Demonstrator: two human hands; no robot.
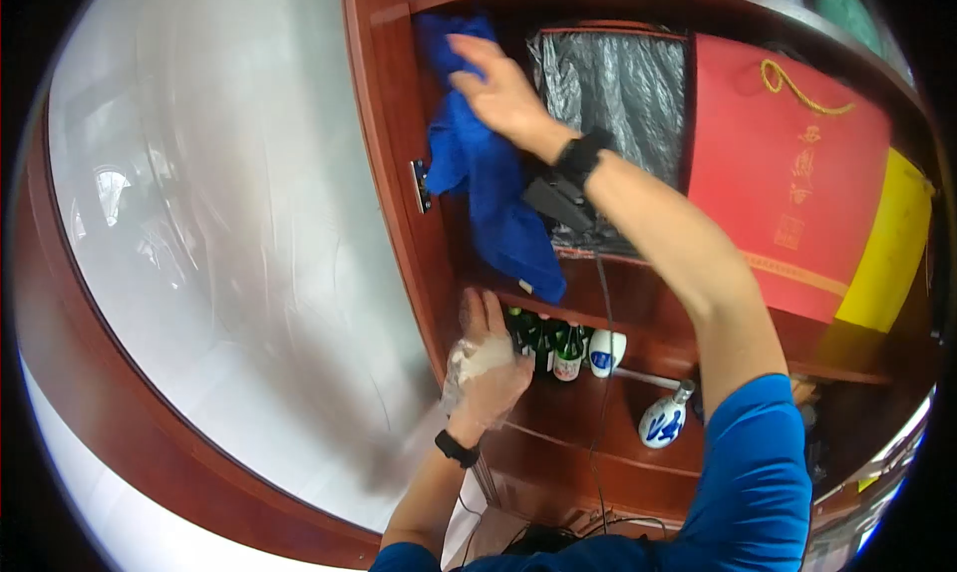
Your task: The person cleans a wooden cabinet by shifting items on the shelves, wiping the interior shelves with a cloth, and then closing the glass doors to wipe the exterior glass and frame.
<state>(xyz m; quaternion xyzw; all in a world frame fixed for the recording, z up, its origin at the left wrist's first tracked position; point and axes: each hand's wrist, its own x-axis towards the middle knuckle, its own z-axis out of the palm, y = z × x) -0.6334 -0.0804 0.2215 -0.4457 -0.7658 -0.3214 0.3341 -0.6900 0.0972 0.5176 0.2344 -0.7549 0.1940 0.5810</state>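
Note:
A blue cloth (498,213) hangs down inside the wooden cabinet, against its left side panel. My right hand (503,93) is on the upper part of the cloth, fingers apart, slightly blurred; whether it grips any cloth does not show. Lower down, my left hand (483,368) wears a thin clear plastic glove, torn or bunched around the palm, with its fingers stretched upward beside the cabinet's inner edge. Nothing shows in it. A metal hinge (421,186) sits on the side panel between the two hands.
A white-paneled door (229,223) stands at the left. The upper shelf holds a black plastic bag (623,93), a red gift bag (778,173) and a yellow bag (887,243). Below are green bottles (568,353), a white bottle (607,353) and a blue-patterned bottle (665,420). A thin cable hangs down.

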